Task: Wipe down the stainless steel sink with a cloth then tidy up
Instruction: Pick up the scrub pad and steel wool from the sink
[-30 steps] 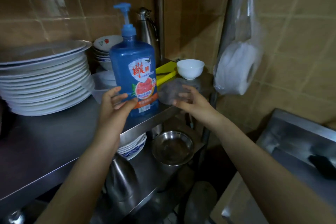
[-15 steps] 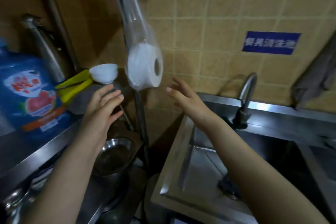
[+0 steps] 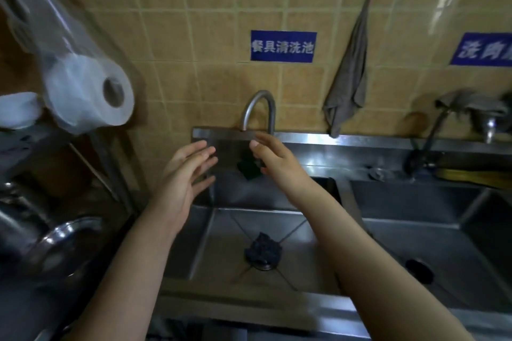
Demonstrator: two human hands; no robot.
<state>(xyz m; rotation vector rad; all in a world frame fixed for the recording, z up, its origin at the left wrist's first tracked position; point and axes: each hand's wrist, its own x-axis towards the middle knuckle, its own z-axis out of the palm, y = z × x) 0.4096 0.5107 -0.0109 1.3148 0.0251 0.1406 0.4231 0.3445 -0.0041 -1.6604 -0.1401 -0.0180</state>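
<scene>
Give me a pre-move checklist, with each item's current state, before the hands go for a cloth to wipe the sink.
1. Left hand free: ok, open and empty.
2. Right hand free: ok, nothing gripped.
3. Grey cloth hanging from the wall hook available: ok, untouched, up and right of the curved steel tap.
4. Left stainless steel basin clear: not ok, a dark crumpled scourer sits on its drain.
5. Tap off: ok, no water visible.
6. Dark green object behind the right hand: cannot tell what it is.

Bare left hand and right hand; forearms uncovered from 6 o'clock edge; no sleeves, gloves, rings or watch visible.
</scene>
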